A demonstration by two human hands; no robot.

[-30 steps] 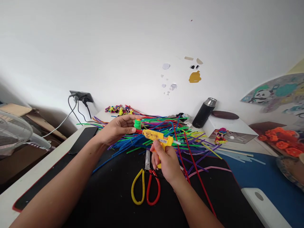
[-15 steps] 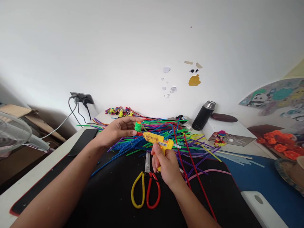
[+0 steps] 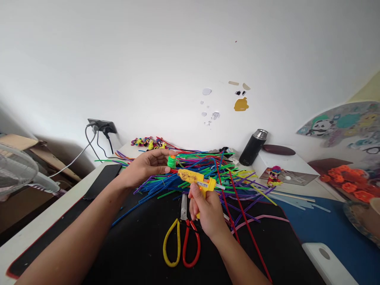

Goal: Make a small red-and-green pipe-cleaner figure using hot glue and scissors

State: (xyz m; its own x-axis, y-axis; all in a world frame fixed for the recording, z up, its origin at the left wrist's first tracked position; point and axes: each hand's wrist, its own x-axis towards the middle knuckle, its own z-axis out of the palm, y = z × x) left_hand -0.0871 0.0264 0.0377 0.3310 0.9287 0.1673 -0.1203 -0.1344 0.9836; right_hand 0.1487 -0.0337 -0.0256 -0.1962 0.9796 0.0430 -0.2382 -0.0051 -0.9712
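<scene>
Between the thumb and fingers of my left hand (image 3: 150,166) is a small green coiled pipe-cleaner piece (image 3: 171,161) with orange at its top. My right hand (image 3: 208,206) wraps round the handle of a yellow hot glue gun (image 3: 191,177), with a clear glue stick (image 3: 220,186) poking out of its back. The gun's nozzle points left, close by the green piece; whether they touch I cannot tell. Below the hands, scissors (image 3: 184,213) with one yellow and one red handle lie on the black mat (image 3: 133,245).
A heap of coloured pipe cleaners (image 3: 166,184) spreads behind the hands. Further right stand a black thermos (image 3: 253,148), a white box (image 3: 292,164) and a small pipe-cleaner figure (image 3: 274,176). Several similar figures (image 3: 148,142) sit by the wall. A fan (image 3: 23,170) is at left.
The view has shifted slightly, so the wall pieces and the scissors appear a little lower. Both hands keep their holds, and the nozzle sits slightly further from the green piece.
</scene>
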